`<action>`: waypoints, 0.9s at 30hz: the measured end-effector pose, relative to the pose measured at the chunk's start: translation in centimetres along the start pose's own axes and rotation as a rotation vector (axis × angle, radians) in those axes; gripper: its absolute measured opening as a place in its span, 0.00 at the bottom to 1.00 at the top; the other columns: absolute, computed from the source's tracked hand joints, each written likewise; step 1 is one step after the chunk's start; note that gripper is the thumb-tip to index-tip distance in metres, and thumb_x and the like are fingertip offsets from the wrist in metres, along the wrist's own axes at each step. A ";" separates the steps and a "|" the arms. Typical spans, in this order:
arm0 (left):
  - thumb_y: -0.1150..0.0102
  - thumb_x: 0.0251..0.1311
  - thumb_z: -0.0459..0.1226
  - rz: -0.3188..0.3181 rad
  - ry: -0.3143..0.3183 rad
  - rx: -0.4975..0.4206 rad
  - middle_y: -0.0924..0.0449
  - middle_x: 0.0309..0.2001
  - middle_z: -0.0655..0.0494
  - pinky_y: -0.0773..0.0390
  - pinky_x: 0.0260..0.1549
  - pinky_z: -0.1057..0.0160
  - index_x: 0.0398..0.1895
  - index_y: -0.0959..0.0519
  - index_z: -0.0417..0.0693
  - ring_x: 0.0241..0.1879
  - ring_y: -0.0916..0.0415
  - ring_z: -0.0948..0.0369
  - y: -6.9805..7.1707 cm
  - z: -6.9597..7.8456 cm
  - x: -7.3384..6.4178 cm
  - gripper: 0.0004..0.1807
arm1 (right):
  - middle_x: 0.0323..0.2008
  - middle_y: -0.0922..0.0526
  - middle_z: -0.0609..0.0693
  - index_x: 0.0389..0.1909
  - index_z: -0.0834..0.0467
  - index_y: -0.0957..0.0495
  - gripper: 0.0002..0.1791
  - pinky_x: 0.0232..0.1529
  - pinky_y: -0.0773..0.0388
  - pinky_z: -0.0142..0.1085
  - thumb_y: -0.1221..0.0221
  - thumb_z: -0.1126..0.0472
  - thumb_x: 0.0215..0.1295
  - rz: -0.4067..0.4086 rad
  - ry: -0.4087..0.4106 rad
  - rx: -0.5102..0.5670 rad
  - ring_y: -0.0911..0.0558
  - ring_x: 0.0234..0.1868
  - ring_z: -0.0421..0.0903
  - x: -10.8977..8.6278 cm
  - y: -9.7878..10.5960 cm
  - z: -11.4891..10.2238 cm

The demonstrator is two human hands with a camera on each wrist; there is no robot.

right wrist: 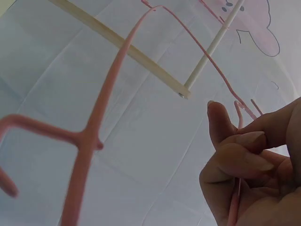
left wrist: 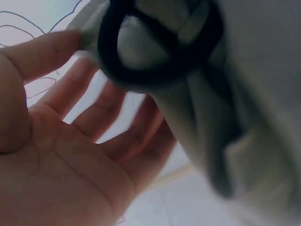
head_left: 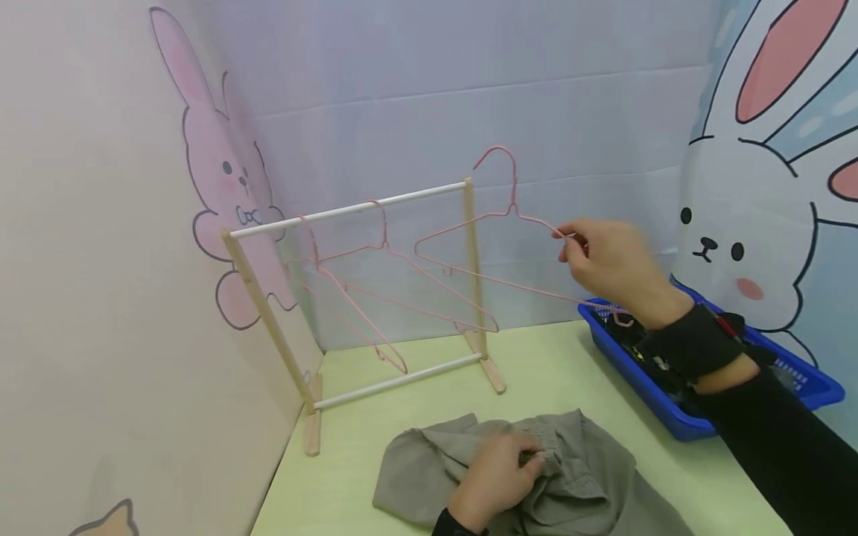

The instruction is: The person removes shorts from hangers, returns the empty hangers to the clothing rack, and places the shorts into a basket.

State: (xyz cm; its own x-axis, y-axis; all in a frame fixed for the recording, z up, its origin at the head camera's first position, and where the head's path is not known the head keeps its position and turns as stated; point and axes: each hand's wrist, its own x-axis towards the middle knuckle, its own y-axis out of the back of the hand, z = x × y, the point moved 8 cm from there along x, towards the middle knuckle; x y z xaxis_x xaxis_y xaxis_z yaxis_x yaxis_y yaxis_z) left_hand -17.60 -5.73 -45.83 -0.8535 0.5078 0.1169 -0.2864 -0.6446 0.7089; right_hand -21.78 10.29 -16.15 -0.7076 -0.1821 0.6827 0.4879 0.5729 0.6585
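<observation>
My right hand [head_left: 613,264] pinches a pink clothes hanger [head_left: 514,195] by one shoulder, holding it up beside the rack's right post. The hook points upward, and the bottom bar slopes down past my wrist. In the right wrist view, thumb and curled fingers close around the hanger's wire. Below, my left hand [head_left: 499,473] is over grey-green trousers [head_left: 422,480] crumpled on the table, close to a gathered waistband [head_left: 546,441]. The left wrist view shows thumb and forefinger pinching the cloth's edge, other fingers loosely bent. A blurred dark loop [left wrist: 141,77] hangs before that lens.
A wooden rack with a white top rail [head_left: 422,195] stands at the left, two pink hangers [head_left: 385,223] hooked on it. At the right sits a blue basket [head_left: 660,398] with dark items, partly behind my right forearm. A wall borders the table's left side.
</observation>
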 end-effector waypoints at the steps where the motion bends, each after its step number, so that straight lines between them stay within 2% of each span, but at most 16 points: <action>1: 0.37 0.71 0.42 -0.009 0.023 -0.001 0.14 0.49 0.66 0.20 0.40 0.66 0.53 0.12 0.57 0.46 0.18 0.70 -0.3 -0.2 -0.1 0.11 | 0.31 0.12 0.54 0.51 0.64 0.15 0.16 0.15 0.40 0.36 0.50 0.67 0.73 0.002 0.014 -0.006 0.30 0.15 0.46 0.3 -0.4 -0.4; 3: 0.36 0.70 0.40 -0.023 0.053 -0.021 0.14 0.49 0.66 0.21 0.36 0.67 0.51 0.11 0.58 0.43 0.19 0.71 -1.1 -0.4 -0.3 0.10 | 0.31 0.12 0.55 0.51 0.65 0.15 0.16 0.18 0.36 0.37 0.49 0.67 0.71 0.004 0.042 -0.024 0.26 0.18 0.46 1.0 -1.3 -1.1; 4: 0.37 0.70 0.38 -0.027 0.072 -0.041 0.14 0.49 0.66 0.23 0.30 0.67 0.50 0.11 0.58 0.35 0.20 0.71 -1.5 -0.4 -0.3 0.10 | 0.32 0.11 0.55 0.51 0.65 0.15 0.16 0.20 0.34 0.37 0.49 0.67 0.71 0.000 0.048 -0.024 0.24 0.20 0.46 1.4 -1.8 -1.4; 6: 0.38 0.69 0.37 -0.029 0.116 -0.084 0.13 0.48 0.66 0.29 0.20 0.68 0.49 0.10 0.57 0.21 0.29 0.72 -2.2 -0.5 -0.4 0.11 | 0.33 0.12 0.57 0.51 0.66 0.16 0.17 0.24 0.31 0.39 0.49 0.67 0.69 -0.010 0.055 -0.022 0.22 0.22 0.47 2.2 -2.7 -1.8; 9: 0.39 0.68 0.35 -0.034 0.156 -0.126 0.12 0.47 0.64 0.34 0.16 0.67 0.48 0.10 0.55 0.14 0.38 0.69 -3.1 -0.2 -0.4 0.12 | 0.34 0.12 0.59 0.52 0.67 0.17 0.19 0.27 0.29 0.41 0.51 0.67 0.68 -0.029 0.042 -0.013 0.22 0.23 0.48 3.3 -4.2 -2.0; 11: 0.38 0.67 0.35 -0.036 0.158 -0.109 0.12 0.47 0.65 0.29 0.21 0.67 0.47 0.10 0.55 0.20 0.30 0.71 -3.5 0.1 -0.3 0.12 | 0.35 0.12 0.60 0.51 0.67 0.17 0.19 0.30 0.27 0.42 0.51 0.68 0.67 -0.026 0.038 -0.011 0.21 0.24 0.50 3.9 -5.2 -2.0; 13: 0.38 0.67 0.36 -0.042 0.149 -0.083 0.12 0.46 0.67 0.22 0.30 0.67 0.47 0.10 0.55 0.32 0.21 0.71 -3.9 0.5 -0.2 0.11 | 0.35 0.12 0.61 0.51 0.68 0.17 0.19 0.31 0.26 0.43 0.52 0.69 0.67 -0.023 0.039 -0.007 0.19 0.25 0.52 4.5 -6.2 -1.9; 16: 0.37 0.66 0.36 -0.039 0.151 -0.060 0.13 0.44 0.69 0.18 0.41 0.64 0.46 0.09 0.57 0.45 0.18 0.70 -4.5 0.8 0.0 0.10 | 0.37 0.13 0.65 0.49 0.71 0.17 0.18 0.34 0.24 0.47 0.52 0.71 0.65 -0.018 0.056 0.008 0.18 0.29 0.56 5.1 -7.7 -1.8; 21: 0.35 0.63 0.36 -0.041 0.186 -0.091 0.13 0.40 0.70 0.19 0.39 0.64 0.43 0.09 0.59 0.40 0.19 0.72 -5.3 0.9 -0.1 0.10 | 0.41 0.13 0.69 0.49 0.74 0.18 0.18 0.36 0.21 0.49 0.52 0.73 0.65 -0.050 0.021 0.064 0.16 0.34 0.60 5.0 -9.7 -1.1; 27: 0.35 0.63 0.36 -0.062 0.194 -0.135 0.13 0.39 0.70 0.22 0.34 0.66 0.43 0.09 0.59 0.36 0.23 0.74 -6.1 1.3 0.2 0.11 | 0.44 0.14 0.69 0.53 0.73 0.20 0.18 0.31 0.26 0.44 0.54 0.70 0.71 -0.108 -0.060 0.106 0.19 0.28 0.54 4.0 -10.4 0.1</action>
State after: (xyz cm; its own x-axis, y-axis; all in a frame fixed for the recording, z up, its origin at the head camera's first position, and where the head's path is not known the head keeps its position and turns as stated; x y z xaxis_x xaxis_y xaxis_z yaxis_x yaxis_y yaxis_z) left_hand -15.48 -0.94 -49.24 -0.8965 0.4375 -0.0693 -0.3851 -0.6926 0.6099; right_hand -29.76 3.71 -20.29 -0.7838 -0.2013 0.5875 0.3528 0.6343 0.6879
